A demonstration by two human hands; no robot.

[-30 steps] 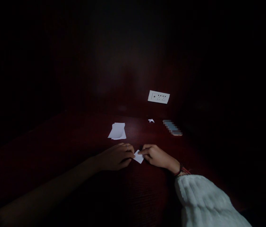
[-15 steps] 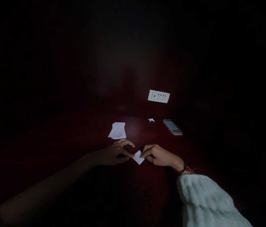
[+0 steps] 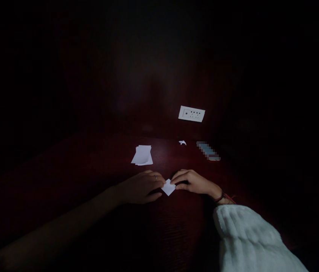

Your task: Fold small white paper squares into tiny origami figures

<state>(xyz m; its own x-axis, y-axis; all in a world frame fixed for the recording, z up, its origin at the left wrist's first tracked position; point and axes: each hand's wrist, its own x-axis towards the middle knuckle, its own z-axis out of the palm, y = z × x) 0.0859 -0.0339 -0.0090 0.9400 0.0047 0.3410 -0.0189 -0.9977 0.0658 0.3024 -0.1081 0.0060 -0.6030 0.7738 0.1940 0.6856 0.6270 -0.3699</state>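
A small white square of paper [image 3: 168, 188] lies on the dark red table, turned so that one corner points toward me. My left hand [image 3: 144, 187], with a ring on one finger, rests its fingertips on the paper's left corner. Its fingers are stretched out and the thumb sits apart below them. From the other side, my right hand [image 3: 191, 182] has its index finger and thumb closed at the right corner of the paper. The fingertips cover parts of the upper edges.
A stack of white paper sheets [image 3: 142, 155] lies beyond my left hand. Farther back are a small folded white paper piece [image 3: 182, 142] and a blurred-out phone [image 3: 208, 151]. A white wall socket [image 3: 191, 113] is set in the dark wall behind the table [image 3: 102, 158].
My left hand has shifted right, its fingers now over the paper's left corner. My right fingers have moved from the paper's middle to its right edge. The view has moved slightly.
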